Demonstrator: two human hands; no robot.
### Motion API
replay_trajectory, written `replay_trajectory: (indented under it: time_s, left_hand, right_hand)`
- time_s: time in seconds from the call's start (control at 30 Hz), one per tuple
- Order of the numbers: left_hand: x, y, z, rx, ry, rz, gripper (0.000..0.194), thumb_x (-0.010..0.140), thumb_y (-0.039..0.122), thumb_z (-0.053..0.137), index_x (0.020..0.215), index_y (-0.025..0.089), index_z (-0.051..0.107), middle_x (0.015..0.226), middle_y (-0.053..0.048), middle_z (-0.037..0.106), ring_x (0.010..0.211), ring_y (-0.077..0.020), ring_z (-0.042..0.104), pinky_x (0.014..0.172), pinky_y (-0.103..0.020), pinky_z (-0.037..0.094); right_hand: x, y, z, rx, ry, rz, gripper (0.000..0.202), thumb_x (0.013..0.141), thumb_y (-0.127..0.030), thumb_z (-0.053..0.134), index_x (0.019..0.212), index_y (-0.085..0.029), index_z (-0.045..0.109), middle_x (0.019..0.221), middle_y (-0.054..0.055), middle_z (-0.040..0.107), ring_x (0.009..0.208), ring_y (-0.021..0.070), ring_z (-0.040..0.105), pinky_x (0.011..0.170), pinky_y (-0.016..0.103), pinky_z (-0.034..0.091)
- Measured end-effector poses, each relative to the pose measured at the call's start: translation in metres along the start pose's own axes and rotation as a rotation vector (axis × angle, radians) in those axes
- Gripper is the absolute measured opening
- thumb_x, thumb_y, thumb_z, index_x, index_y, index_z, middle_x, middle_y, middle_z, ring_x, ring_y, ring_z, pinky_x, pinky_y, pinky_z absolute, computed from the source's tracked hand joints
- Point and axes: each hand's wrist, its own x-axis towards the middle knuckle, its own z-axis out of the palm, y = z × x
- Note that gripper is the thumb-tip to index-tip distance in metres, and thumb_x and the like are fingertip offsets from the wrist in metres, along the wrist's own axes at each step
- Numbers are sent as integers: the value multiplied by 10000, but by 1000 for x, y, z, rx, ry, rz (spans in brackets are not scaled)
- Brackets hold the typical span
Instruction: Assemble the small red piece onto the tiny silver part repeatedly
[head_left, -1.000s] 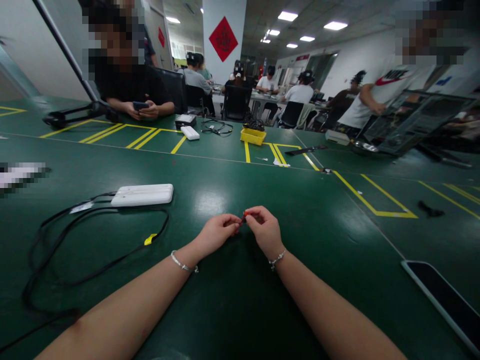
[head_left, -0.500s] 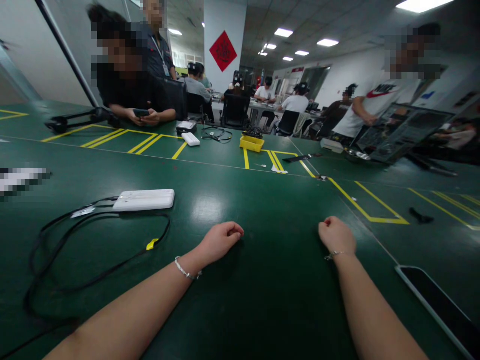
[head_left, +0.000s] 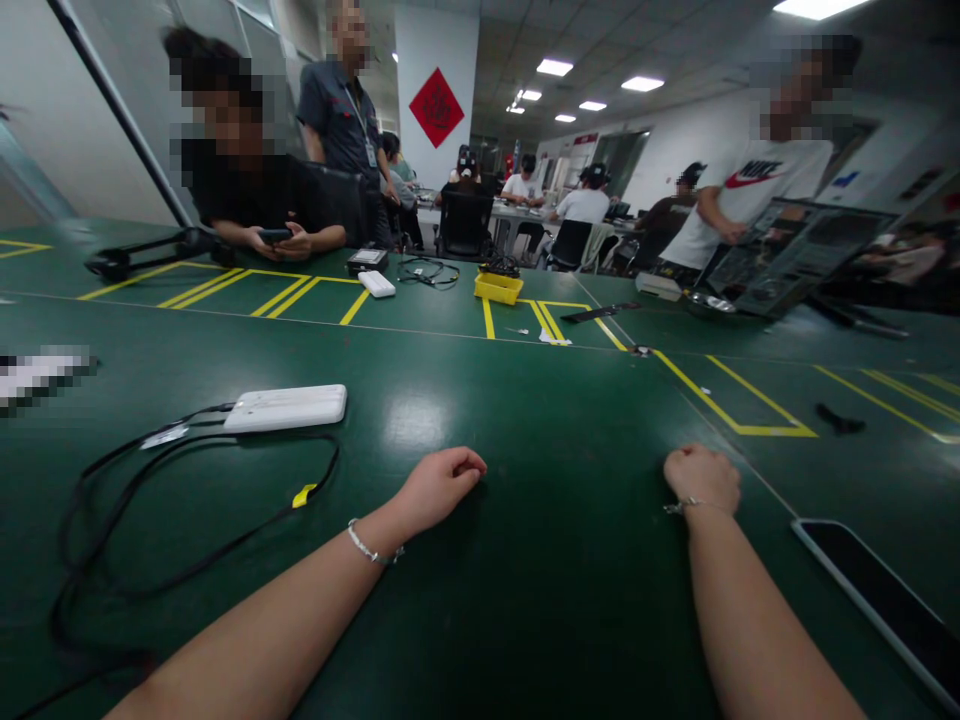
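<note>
My left hand (head_left: 444, 487) rests on the green tabletop (head_left: 525, 590) with its fingers curled in, and nothing shows in it. Farther right, my right hand (head_left: 703, 475) lies on the same surface, closed into a loose fist with no object visible. Left of my left hand is a white power bank (head_left: 286, 408) with black cables (head_left: 217, 545) plugged into its left end; one cable carries a yellow tag (head_left: 304, 495). A phone with a pale edge (head_left: 881, 610) lies flat to the right of my right forearm.
Yellow tape lines mark the far tabletop, where a yellow bin (head_left: 499, 288), a smaller white block (head_left: 376, 284) and coiled cables (head_left: 429, 273) sit. Across the table one person (head_left: 255, 190) holds a phone. Another person (head_left: 750, 190) stands by an open computer case (head_left: 799, 255).
My right hand has shifted a little to the right and stays closed. The left hand keeps its place. In the background, a standing person has come further into view.
</note>
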Motion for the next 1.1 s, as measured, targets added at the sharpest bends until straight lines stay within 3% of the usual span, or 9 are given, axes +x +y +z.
replay_trajectory:
  time_s: [0.2,0.33,0.43,0.53,0.63,0.73,0.87,1.0,1.1]
  left_hand:
    - [0,-2,1,-3,3,12,215,760,262,423,879,182,583,784,-11,623,698,-140,565,637,-244,423]
    - [0,-2,2,-3,18,6,213,754,255,430,885,181,580,764,-6,614,686,-134,561,625,-238,419]
    - [1,-4,3,12,32,10,228,754,252,430,911,180,579,726,0,601,646,-130,549,598,-235,416]
    - [1,-4,5,12,56,41,249,750,233,438,954,184,571,760,-6,612,674,-136,553,638,-246,425]
    - [1,-2,5,-86,45,84,233,756,198,431,944,178,568,893,-22,626,802,-134,567,745,-240,423]
    - [0,1,4,-85,32,43,238,743,187,449,950,176,565,905,-25,626,785,-133,569,729,-242,434]
    - [-2,3,2,-77,19,14,242,745,190,447,959,169,558,877,-25,620,759,-126,565,708,-239,442]
    - [-2,5,1,-69,11,11,232,747,194,449,948,168,562,863,-26,617,763,-128,562,711,-241,439]
    - [-3,6,0,-63,8,7,218,749,202,452,932,174,568,851,-22,618,757,-127,563,706,-240,440]
  right_hand:
    - [4,1,6,59,135,-91,358,750,-272,319,936,-145,598,1001,191,518,944,339,481,713,453,406]
    - [-19,-31,9,189,274,-550,308,754,-263,364,911,-121,587,953,138,553,963,253,477,846,408,367]
    - [-65,-69,10,309,175,-961,329,790,-302,370,1025,-156,548,1063,105,532,1037,219,441,908,394,337]
    - [-116,-98,12,276,-44,-1313,384,803,-327,384,1158,-213,476,1227,70,444,1169,209,330,963,389,280]
    - [-135,-108,16,183,-169,-1469,406,799,-366,398,1186,-258,453,1266,44,419,1209,213,281,982,402,241]
    - [-114,-100,15,122,-49,-1290,386,806,-350,375,1165,-249,475,1227,60,455,1176,220,327,963,417,256]
    - [-56,-65,4,-31,198,-683,396,781,-286,371,1126,-139,497,1135,163,480,1057,279,428,844,431,363]
    - [-10,-18,-4,-163,44,-205,393,754,-283,350,1071,-134,527,1081,223,473,968,361,482,672,457,425]
    - [9,4,-1,-185,-88,-136,366,727,-218,342,988,-106,572,1012,231,518,911,345,525,625,412,449]
